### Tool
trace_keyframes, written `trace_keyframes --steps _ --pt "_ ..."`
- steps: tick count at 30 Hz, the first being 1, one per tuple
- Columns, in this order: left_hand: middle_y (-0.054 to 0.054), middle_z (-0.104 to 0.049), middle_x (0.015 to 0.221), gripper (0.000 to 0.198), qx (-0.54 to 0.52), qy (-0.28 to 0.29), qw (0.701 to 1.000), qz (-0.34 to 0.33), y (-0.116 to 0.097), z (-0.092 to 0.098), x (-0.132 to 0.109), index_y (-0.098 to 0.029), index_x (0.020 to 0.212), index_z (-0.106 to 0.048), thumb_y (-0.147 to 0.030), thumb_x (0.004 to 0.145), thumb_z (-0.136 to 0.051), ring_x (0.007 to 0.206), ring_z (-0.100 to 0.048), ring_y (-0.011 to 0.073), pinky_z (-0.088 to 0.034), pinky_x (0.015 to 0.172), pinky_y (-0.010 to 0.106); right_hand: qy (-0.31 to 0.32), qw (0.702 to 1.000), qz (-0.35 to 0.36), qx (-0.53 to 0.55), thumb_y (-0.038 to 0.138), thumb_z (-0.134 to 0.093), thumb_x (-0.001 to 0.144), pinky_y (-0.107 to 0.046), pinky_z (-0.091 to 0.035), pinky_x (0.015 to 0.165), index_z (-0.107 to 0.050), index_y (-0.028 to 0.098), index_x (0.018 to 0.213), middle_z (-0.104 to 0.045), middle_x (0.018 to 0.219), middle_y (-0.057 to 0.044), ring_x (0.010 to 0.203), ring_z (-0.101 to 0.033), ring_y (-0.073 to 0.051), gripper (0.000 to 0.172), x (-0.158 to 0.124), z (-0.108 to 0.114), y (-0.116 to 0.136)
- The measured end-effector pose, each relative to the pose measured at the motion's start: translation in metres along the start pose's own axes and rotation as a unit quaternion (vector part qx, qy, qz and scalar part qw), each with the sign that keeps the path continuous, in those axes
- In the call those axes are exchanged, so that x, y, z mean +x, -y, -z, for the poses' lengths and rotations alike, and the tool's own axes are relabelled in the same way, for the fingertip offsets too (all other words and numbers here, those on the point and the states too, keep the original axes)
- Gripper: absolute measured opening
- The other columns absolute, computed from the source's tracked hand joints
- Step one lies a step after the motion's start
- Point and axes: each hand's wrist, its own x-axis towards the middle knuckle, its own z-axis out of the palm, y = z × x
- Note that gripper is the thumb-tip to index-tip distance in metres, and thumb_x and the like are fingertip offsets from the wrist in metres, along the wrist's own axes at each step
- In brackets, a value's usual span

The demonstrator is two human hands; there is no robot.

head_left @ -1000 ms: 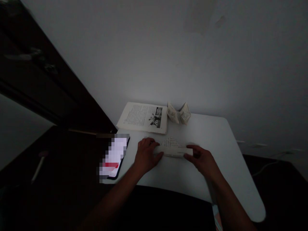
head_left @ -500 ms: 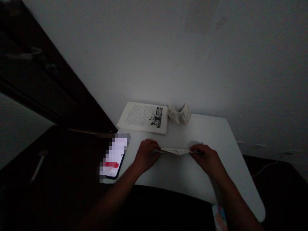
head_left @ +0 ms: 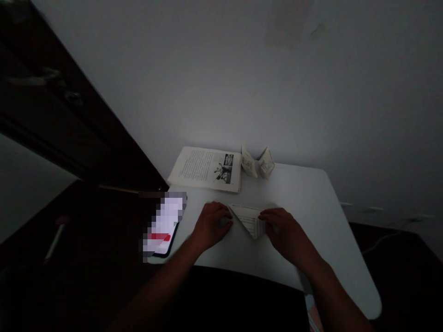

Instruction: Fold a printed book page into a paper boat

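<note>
A folded printed paper (head_left: 249, 222), shaped like a triangle pointing down, is between my two hands above the white table. My right hand (head_left: 284, 233) pinches its right side, with the fingertips over the edge and the thumb below. My left hand (head_left: 212, 226) is at the paper's left corner, its fingers bent and a gap showing between thumb and forefinger. Those left fingertips are close to the corner; whether they touch it I cannot tell.
An open book or stack of printed pages (head_left: 204, 170) lies at the table's back left. Beside it stand folded paper shapes (head_left: 266, 165) against the wall. A lit phone (head_left: 166, 223) rests at the left edge of the white table (head_left: 332, 244). A dark door (head_left: 69, 115) is at left.
The paper has turned from nearly edge-on to showing its printed triangular face. My right hand has moved left, closer to my left hand. The left fingers have loosened from the paper's end.
</note>
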Motion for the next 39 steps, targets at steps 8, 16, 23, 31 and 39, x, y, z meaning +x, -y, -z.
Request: trace_keyframes --steps 8,16,23,31,39 --pt "0.003 -0.061 0.092 0.014 0.006 -0.025 0.999 0.04 -0.003 0.001 0.0 -0.021 0.086 -0.06 -0.019 0.073 -0.062 0.09 -0.055 0.0187 -0.041 0.083 0.037 -0.007 1.0 0.011 -0.022 0.032 -0.066 0.071 -0.04 -0.044 0.089 -0.064 0.018 0.095 -0.062 0.106 -0.01 0.099 -0.054 -0.024 0.028 0.019 -0.024 0.02" --pt "0.003 -0.06 0.093 0.013 0.018 -0.043 0.999 0.028 -0.004 0.0 0.0 -0.021 0.089 -0.058 -0.021 0.076 -0.059 0.092 -0.053 0.0192 -0.041 0.085 0.038 -0.048 0.997 0.045 -0.035 0.034 -0.063 0.075 -0.042 -0.043 0.09 -0.062 0.017 0.101 -0.06 0.109 -0.012 0.103 -0.053 -0.025 0.031 0.014 -0.036 0.015" --pt "0.007 -0.058 0.1 0.018 0.043 -0.021 0.999 -0.015 -0.007 -0.003 -0.001 -0.019 0.095 -0.058 -0.023 0.077 -0.058 0.096 -0.051 0.0213 -0.042 0.084 0.04 -0.055 0.994 0.064 -0.072 0.027 -0.051 0.085 -0.041 -0.043 0.091 -0.062 0.017 0.098 -0.06 0.108 -0.012 0.104 -0.052 -0.024 0.02 0.006 -0.045 0.017" --pt "0.007 -0.057 0.102 0.018 0.056 -0.001 0.997 -0.043 -0.016 -0.014 0.0 -0.018 0.095 -0.057 -0.024 0.078 -0.056 0.098 -0.05 0.0216 -0.041 0.086 0.04 -0.064 0.994 0.067 -0.066 0.02 -0.049 0.084 -0.043 -0.042 0.091 -0.062 0.016 0.098 -0.06 0.109 -0.012 0.104 -0.052 -0.024 0.019 0.004 -0.048 0.017" --pt "0.007 -0.057 0.104 0.014 0.097 0.033 0.994 -0.028 -0.023 -0.023 0.006 -0.019 0.093 -0.058 -0.023 0.08 -0.053 0.101 -0.05 0.0227 -0.039 0.088 0.041 -0.073 0.995 0.057 -0.036 0.016 -0.047 0.083 -0.044 -0.042 0.091 -0.062 0.018 0.099 -0.06 0.109 -0.011 0.104 -0.052 -0.024 0.023 0.006 -0.051 0.013"
